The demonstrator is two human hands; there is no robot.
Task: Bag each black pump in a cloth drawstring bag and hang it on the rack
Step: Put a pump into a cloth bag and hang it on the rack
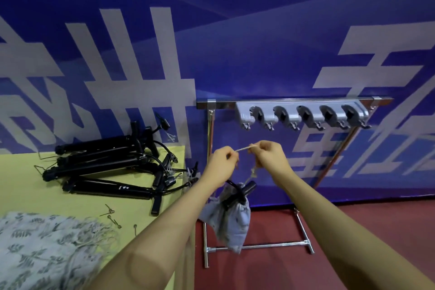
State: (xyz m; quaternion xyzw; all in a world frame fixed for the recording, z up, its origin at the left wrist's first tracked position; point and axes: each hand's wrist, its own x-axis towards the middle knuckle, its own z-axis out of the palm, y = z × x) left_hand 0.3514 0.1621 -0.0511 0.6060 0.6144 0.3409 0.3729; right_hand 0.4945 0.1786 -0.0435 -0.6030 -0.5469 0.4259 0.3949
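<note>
Pale cord, the drawstring [243, 148], stretched taut between both hands in front of the rack [294, 101]. Left hand [221, 162] pinches one end with curled fingers, right hand [270, 155] pinches the other end, more cord dangling knotted below the right hand down to the bag. Grey cloth drawstring bag [229, 221] hangs from that cord under the hands, off the table, in the air over the red floor [353, 254]; mouth gathered, black pump [244, 192] inside with its handle end and a loop of hose sticking out the top. Bag not on any hook. Rack stands against the blue banner wall [235, 30]: metal top bar on thin legs, grey holder strip [301, 113] with five clamp slots and small hooks beneath, all bare. To the left, yellow-green table [28, 190] carries a pile of bare black pumps [106, 165], lying roughly parallel, hoses and T-handles tangled at the right end of the pile, near the table edge. A few small metal bits [110, 213] scattered on the table in front of the pile. Stack of patterned grey cloth bags [47, 242] at the near left corner of the table, cords trailing out loose.
</note>
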